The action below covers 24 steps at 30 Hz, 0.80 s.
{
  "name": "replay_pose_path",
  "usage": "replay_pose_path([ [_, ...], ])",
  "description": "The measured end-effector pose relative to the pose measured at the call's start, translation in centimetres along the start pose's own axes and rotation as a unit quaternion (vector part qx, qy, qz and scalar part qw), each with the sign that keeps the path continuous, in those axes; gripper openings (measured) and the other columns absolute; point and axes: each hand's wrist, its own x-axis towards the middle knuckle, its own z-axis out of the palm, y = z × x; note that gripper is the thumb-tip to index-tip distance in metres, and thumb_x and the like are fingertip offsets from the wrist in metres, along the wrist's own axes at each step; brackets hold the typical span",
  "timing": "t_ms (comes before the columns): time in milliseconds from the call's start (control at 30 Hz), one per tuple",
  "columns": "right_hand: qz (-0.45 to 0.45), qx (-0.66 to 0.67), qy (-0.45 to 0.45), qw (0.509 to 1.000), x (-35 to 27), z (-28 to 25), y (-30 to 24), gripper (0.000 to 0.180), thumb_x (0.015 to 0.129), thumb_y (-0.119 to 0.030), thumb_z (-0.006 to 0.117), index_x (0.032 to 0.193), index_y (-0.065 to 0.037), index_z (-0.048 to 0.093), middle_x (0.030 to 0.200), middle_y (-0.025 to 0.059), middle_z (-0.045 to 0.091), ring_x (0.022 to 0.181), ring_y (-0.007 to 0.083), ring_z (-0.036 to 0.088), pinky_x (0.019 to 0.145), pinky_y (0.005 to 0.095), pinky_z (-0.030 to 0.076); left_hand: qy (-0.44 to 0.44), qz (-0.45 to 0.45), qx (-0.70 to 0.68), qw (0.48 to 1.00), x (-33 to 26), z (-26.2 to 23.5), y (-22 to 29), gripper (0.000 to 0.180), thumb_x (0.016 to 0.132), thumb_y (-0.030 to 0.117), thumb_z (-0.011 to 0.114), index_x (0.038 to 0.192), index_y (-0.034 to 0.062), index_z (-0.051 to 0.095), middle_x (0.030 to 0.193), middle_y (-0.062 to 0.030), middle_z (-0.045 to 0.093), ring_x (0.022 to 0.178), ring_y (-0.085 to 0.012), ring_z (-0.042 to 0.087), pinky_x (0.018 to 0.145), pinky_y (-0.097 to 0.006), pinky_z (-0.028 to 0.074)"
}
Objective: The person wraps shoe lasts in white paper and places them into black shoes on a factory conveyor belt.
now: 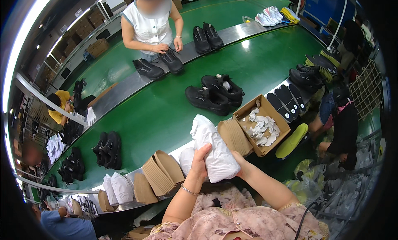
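Observation:
A smooth white packet (213,151), plump and slightly creased, is held up in front of me between both hands. My left hand (200,162) wraps its left side, with the thumb lying on the front face. My right hand (241,165) grips the lower right edge; most of its fingers are hidden behind the packet. Just behind my left hand another white packet (186,158) lies on the bench edge. Stacks of curved brown cardboard inserts (163,173) stand to the left, and one more cardboard stack (233,136) stands just right of the packet.
An open box (274,114) holds crumpled paper. Black shoes (213,97) sit on the green conveyor (161,115). Dark insoles (286,101) and a yellow-green insole (292,141) lie to the right. Across the conveyor, a person (149,28) handles a black shoe's laces.

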Motion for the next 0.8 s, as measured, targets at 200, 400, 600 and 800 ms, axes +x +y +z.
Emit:
replay_pose_path([
  [200,-0.245,-0.022,0.161,0.956,0.0,-0.4,-1.7,0.041,0.089,-0.031,0.053,0.116,-0.001,0.046,0.106,0.0104,0.055,0.093,0.0184,0.057,0.080,0.0319,0.047,0.124,0.101,-0.010,0.987,4.3,0.7,0.7,0.040,0.079,0.024,0.063,0.108,-0.0008,0.051,0.094,-0.0105,0.060,0.085,-0.0219,0.061,0.079,-0.036,0.051],
  [400,-0.444,-0.310,0.189,0.819,2.3,-0.2,-1.6,0.074,0.071,-0.024,0.077,0.122,-0.001,0.030,0.116,0.0158,0.042,0.103,0.0194,0.046,0.087,0.0323,0.042,0.177,0.236,0.067,0.953,9.1,1.8,-1.1,0.047,0.079,0.027,0.065,0.113,0.0005,0.047,0.100,-0.0062,0.055,0.090,-0.0164,0.054,0.082,-0.031,0.044],
  [600,-0.489,-0.473,0.271,0.681,3.2,-0.2,-5.2,0.067,0.065,-0.011,0.078,0.116,0.000,0.036,0.106,0.0191,0.048,0.095,0.0291,0.052,0.082,0.0366,0.044,0.335,0.337,0.385,0.791,12.9,-0.5,-0.3,0.062,0.087,0.032,0.058,0.129,-0.0082,0.035,0.121,-0.0211,0.049,0.114,-0.0294,0.046,0.097,-0.037,0.034],
  [800,-0.561,-0.694,0.103,0.439,3.6,-1.7,-10.2,0.066,0.061,-0.004,0.075,0.116,-0.001,0.037,0.100,0.0202,0.046,0.087,0.0357,0.051,0.075,0.0393,0.044,0.188,0.186,0.360,0.895,16.6,-2.7,3.7,0.045,0.093,0.031,0.050,0.108,-0.0107,0.052,0.099,-0.0235,0.060,0.094,-0.0356,0.058,0.084,-0.038,0.045],
])
